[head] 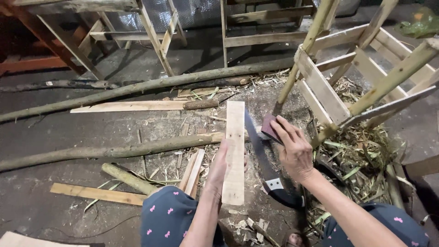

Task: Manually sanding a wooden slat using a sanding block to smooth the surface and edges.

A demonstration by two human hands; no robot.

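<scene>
L hand (218, 168) gripped pale plank (235, 151) upright, fingers wrapped | R hand (292, 148) pinched dark red block (270, 128) vs curved blade (256, 142) just R of plank | floor (59, 215) w/ poles, scraps below hands

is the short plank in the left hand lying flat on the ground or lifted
Lifted. The left hand grips the plank along its edge, holding it above the littered ground, beside the saw blade.

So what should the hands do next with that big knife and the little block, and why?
Probably slide the dark block along the blade. The right hand presses the block on the blade near its tip. The left hand holds a pale plank beside it, so it should stay clear.
</scene>
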